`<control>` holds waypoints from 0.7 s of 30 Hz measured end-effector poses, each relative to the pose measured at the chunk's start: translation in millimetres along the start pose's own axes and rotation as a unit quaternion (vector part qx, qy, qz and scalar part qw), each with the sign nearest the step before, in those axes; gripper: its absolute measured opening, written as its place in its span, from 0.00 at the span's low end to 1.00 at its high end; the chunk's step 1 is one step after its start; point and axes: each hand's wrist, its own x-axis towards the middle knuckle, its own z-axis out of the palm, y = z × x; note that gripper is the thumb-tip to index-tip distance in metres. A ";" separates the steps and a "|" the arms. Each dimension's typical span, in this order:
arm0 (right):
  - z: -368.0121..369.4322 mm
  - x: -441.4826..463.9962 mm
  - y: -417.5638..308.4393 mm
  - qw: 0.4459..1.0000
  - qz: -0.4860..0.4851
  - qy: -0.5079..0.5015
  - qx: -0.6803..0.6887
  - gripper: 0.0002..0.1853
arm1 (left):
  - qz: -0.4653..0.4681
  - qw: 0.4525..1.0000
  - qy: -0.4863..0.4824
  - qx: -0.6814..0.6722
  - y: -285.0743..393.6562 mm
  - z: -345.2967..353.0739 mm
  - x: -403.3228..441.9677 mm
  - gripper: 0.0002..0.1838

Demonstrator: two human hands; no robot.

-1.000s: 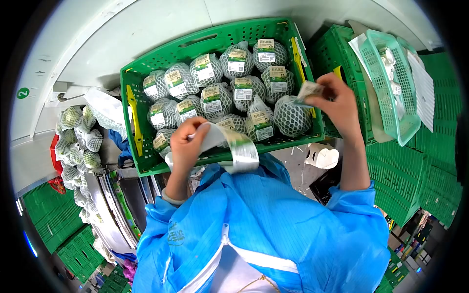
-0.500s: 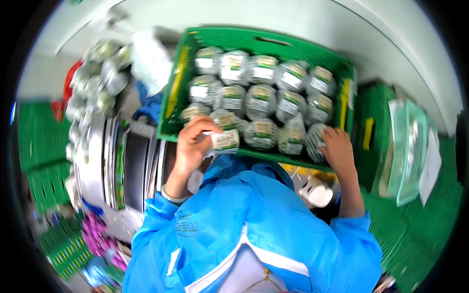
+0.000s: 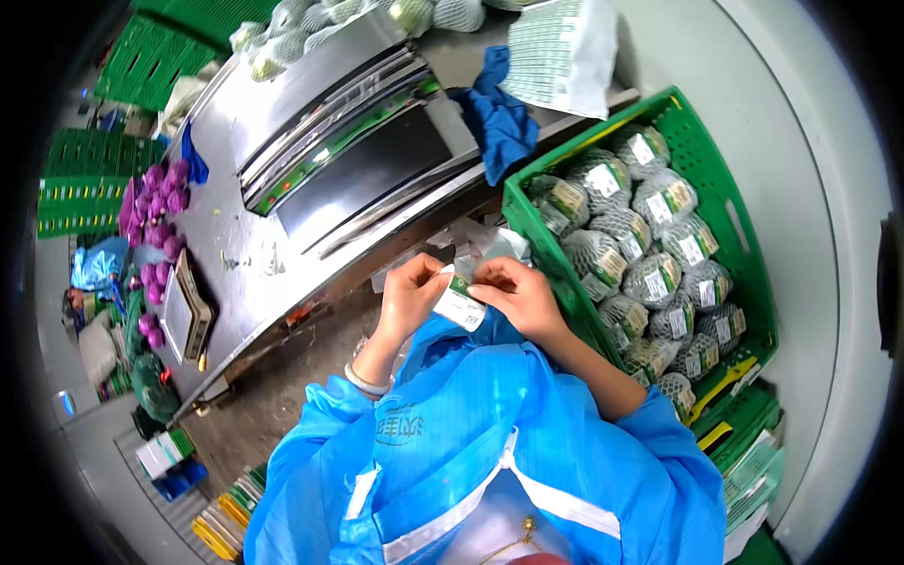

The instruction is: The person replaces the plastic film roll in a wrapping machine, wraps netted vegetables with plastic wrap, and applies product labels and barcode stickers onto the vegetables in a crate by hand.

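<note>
In front of my chest, a white label with a green top (image 3: 459,309) is held between both hands. My left hand (image 3: 411,294) pinches its left side, thumb against fingers. Closed on the opposite edge is my right hand (image 3: 521,294), its thumb and fingertips together. Whether it is one label or a small stack I cannot tell. To the right of my hands stands a green crate (image 3: 746,218), filled with rows of round produce in white netting (image 3: 650,280). Green-and-white labels show on many of these.
A steel table (image 3: 226,254) on the left carries a machine with dark plates (image 3: 367,174) and purple netted produce (image 3: 162,202). A blue cloth (image 3: 499,118) and a printed white bag (image 3: 562,58) lie by the crate's far corner. Pale netted produce (image 3: 315,24) sits behind.
My view has turned left, so the crate now lies to my right. My right hand has left a netted piece in the crate and joined my left hand at the label.
</note>
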 end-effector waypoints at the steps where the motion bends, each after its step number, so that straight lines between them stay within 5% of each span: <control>1: 11.7 14.0 11.2 1.000 -0.009 0.002 0.013 0.16 | -0.015 0.999 0.024 -0.018 -7.0 -7.6 -3.1 0.03; 5: 30.5 54.9 40.7 0.994 0.068 -0.084 -0.028 0.15 | 0.065 0.997 0.016 -0.039 -26.2 -33.6 4.4 0.10; 8: 41.8 77.2 38.1 0.989 0.062 -0.065 -0.117 0.14 | 0.009 0.988 0.065 -0.136 -31.8 -43.0 25.4 0.08; 16: 51.1 145.6 92.0 0.989 0.063 0.118 -0.064 0.08 | -0.132 0.972 0.063 0.185 -64.0 -66.1 81.9 0.06; 19: 41.9 191.8 145.4 0.974 0.062 0.217 -0.022 0.10 | 0.171 0.892 0.198 0.369 -50.8 -72.4 101.8 0.10; 21: 29.0 215.9 183.7 0.966 0.088 0.227 -0.091 0.15 | 0.129 0.939 0.123 0.293 -35.6 -77.9 113.8 0.12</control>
